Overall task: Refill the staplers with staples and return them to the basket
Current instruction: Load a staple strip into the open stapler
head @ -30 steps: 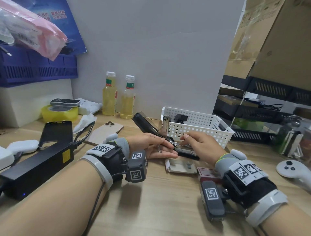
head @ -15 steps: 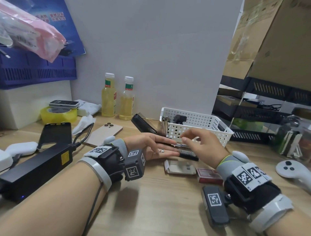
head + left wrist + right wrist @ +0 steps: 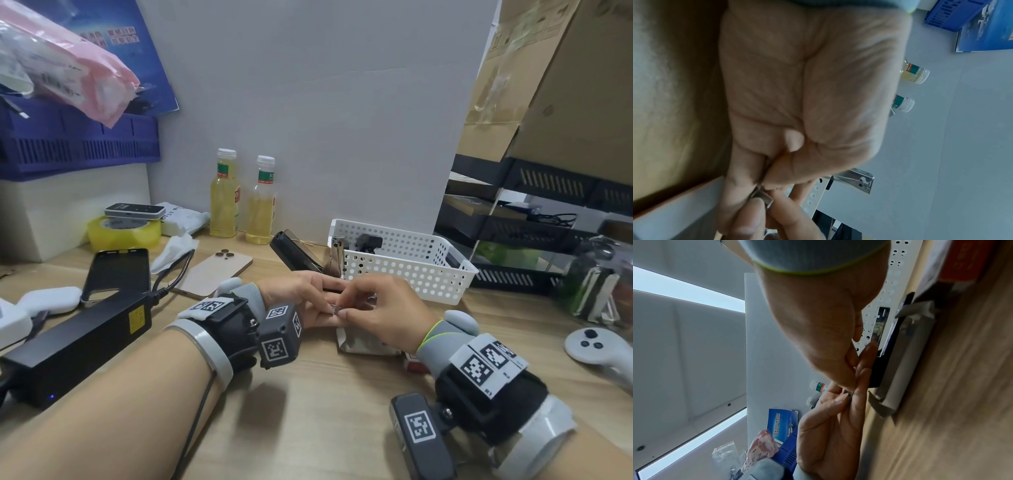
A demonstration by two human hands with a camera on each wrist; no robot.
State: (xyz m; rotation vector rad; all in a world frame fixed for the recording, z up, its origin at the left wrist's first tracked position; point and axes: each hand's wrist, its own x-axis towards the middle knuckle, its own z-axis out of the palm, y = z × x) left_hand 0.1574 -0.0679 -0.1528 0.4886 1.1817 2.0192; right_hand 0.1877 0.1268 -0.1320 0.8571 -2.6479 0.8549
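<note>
A black stapler (image 3: 295, 254) lies open on the desk in front of the white basket (image 3: 411, 270), its lid tilted up to the left. My hands mostly hide its base. A short silver strip of staples (image 3: 336, 310) is held just above it. My left hand (image 3: 329, 308) pinches the strip between thumb and finger, and my right hand (image 3: 343, 312) pinches it from the other side. The left wrist view shows the strip (image 3: 761, 196) and the stapler's metal rail (image 3: 857, 181). Another black stapler (image 3: 368, 241) sits in the basket. An opened staple box (image 3: 359, 342) lies under my right hand.
A red box (image 3: 414, 365) lies by my right wrist. Two bottles (image 3: 224, 198) stand at the back wall. A phone (image 3: 214, 275), a black power brick (image 3: 75, 342), yellow tape (image 3: 123, 233) and a phone case (image 3: 116, 274) lie on the left, and a white controller (image 3: 596, 346) on the right.
My right hand has left the stapler's rail and come to my left hand. Both now pinch the staple strip, and my left fingers have curled in from the stapler.
</note>
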